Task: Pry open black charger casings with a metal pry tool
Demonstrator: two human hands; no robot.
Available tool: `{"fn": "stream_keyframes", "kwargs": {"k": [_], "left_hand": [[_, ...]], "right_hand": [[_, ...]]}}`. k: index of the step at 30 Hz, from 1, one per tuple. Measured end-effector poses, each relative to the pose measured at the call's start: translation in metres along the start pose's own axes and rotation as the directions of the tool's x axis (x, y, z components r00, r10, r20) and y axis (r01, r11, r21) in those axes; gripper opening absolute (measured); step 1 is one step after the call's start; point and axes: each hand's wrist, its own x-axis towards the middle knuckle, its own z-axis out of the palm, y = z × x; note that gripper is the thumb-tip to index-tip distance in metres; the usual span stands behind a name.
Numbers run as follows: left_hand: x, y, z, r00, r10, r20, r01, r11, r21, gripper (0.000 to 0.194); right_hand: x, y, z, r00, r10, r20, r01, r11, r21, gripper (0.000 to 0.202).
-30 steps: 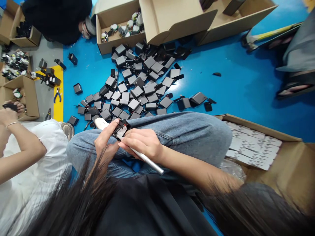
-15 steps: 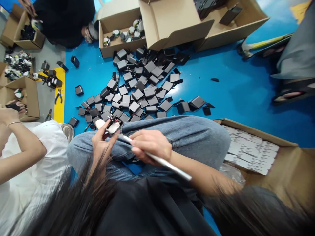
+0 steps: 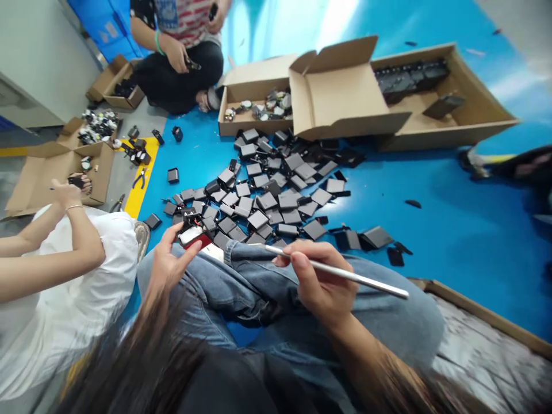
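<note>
The small module (image 3: 192, 234), a black part with a white and red face and thin wires, sits in my left hand (image 3: 166, 265), just above the left knee of the jeans (image 3: 241, 282). The fingers (image 3: 179, 230) of this hand are curled around it, thumb on one side, and hold it firmly. My right hand (image 3: 319, 282) is closed on a thin silver rod (image 3: 340, 273), held like a pen; its tip points to the module but is apart from it.

To do this step well, I judge that the module must be kept steady against the knee and turned so its open face looks up. The tip should then come in slowly and low, with short grip on the rod, so it does not slip on the wires.

Counting: I see one module in hand and one rod. Beyond the knee, on the blue floor (image 3: 452, 218), lies a pile of dark grey covers (image 3: 267, 198), too many to count exactly, several dozen I think. Behind the pile stand two open cardboard boxes (image 3: 345, 98). Further from the knee, two other people sit, one in a white shirt (image 3: 64, 299) just beside me.
</note>
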Motion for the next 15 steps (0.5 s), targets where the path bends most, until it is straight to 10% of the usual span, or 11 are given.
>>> {"fn": "stream_keyframes", "kwargs": {"k": [4, 9, 15], "left_hand": [[0.091, -0.026, -0.031, 0.99, 0.01, 0.144, -0.099, 0.773, 0.626, 0.049], [0.219, -0.089, -0.016, 0.974, -0.15, 0.17, -0.036, 0.64, 0.768, 0.046], [0.282, -0.174, 0.024, 0.936, -0.271, 0.224, -0.043, 0.545, 0.838, 0.04]], "right_hand": [[0.004, 0.0, -0.005, 0.999, 0.023, 0.045, -0.022, 0.999, -0.042, 0.009], [0.015, -0.002, -0.005, 0.988, 0.002, 0.157, 0.022, 0.988, -0.154, 0.008], [0.031, 0.003, -0.007, 0.964, 0.059, 0.261, 0.023, 0.954, -0.3, 0.013]]}}
